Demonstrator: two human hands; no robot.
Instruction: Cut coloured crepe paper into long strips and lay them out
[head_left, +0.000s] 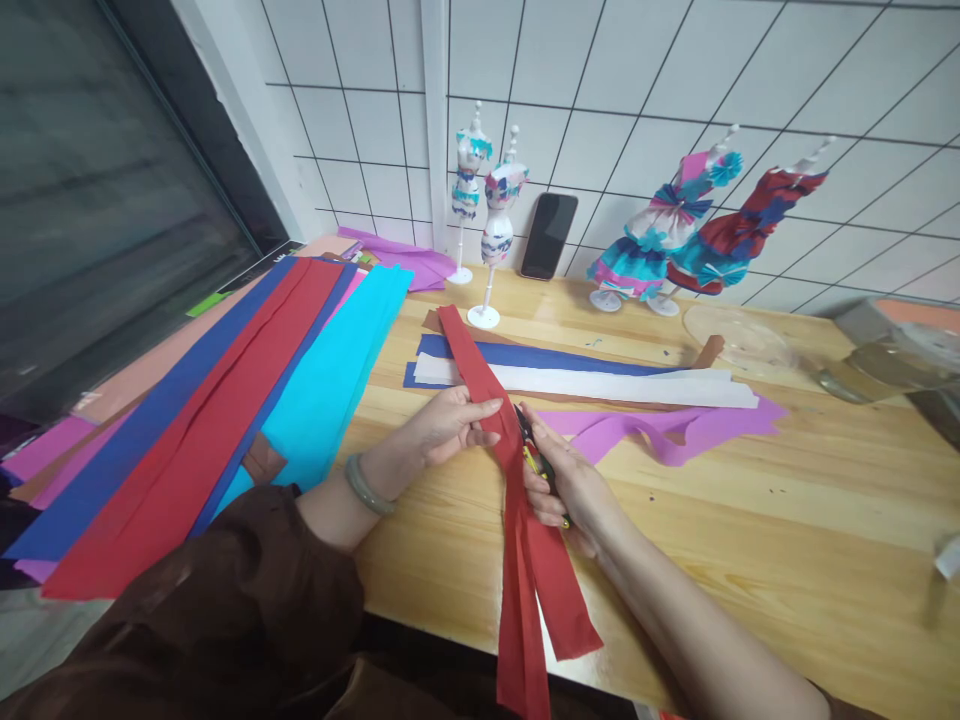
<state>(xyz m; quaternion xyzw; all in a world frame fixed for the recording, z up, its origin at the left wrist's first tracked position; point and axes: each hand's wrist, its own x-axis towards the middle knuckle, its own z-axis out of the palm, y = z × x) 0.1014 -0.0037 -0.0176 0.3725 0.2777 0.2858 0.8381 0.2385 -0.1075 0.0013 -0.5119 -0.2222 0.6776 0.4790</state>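
Here's the red strip [517, 520], between both hands and over the bench [750, 560], its far end across other strips, its lower part split into two tails, the left one reaching past the near edge. Left grip [452, 425] closed, pinching the strip between thumb and fingers! Right grip [574, 478] wrapped round the scissors [534, 460], blades right at the red; whether they're parted, I can't tell.

Just beyond the grips, the white strip [592, 381] lies over the blue strip [555, 353], with the purple strip [679, 435] crumpled beyond the right grip. Off to the left of the left grip, a pile of long sheets [247, 400] in red, blue, cyan and pink.

Farther out, past the hands, two small dress forms [496, 235] stand on white bases, a dark phone [550, 237] leans at the wall [600, 60], and two dressed forms [652, 235] tilt in view to its right. Pale bench wood, knots and grain showing, a few scraps scattered; white tiles with dark lines behind; a dark panel [97, 200] far left.
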